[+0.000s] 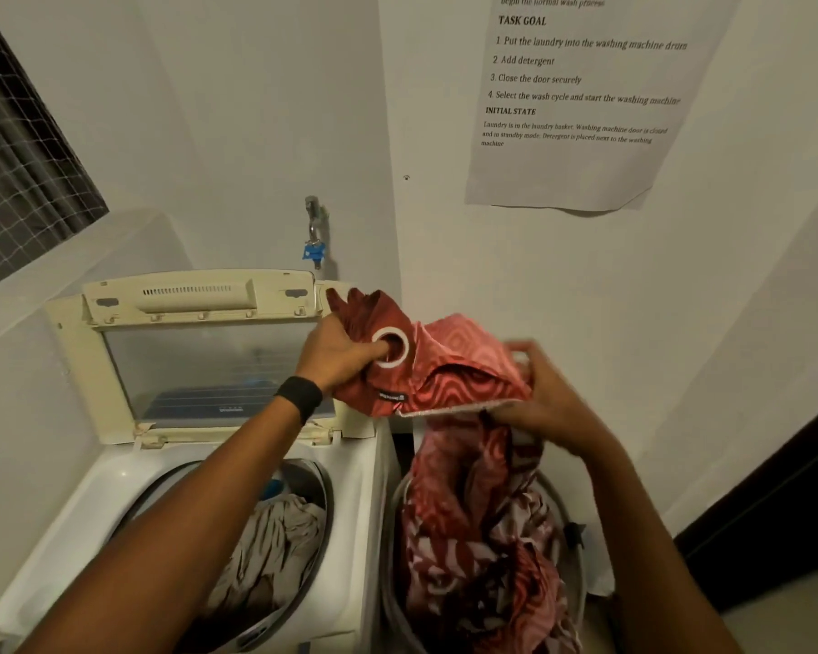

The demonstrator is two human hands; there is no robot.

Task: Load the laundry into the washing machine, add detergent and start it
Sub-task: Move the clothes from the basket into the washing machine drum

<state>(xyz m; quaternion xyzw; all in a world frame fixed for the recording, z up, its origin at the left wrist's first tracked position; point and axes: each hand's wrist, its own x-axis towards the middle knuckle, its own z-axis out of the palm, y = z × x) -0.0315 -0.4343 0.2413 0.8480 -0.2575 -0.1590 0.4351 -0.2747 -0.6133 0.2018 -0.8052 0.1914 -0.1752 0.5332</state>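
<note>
You are partway through loading. The washing machine (91, 488) stands lid-up, and its drum holds pale clothes (275, 545); detergent and start are not yet done. Just beside it, the laundry basket (387, 549) holds the lower part of a red patterned curtain (464, 370). You hold its top above the basket, your left hand (336, 356) gripping it at an eyelet and your right hand (544, 398) clutching its edge.

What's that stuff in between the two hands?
In the head view, a red patterned cloth stretches between the left hand and the right hand. Both hands grip it. A white ring sits in it by the left hand.
</note>
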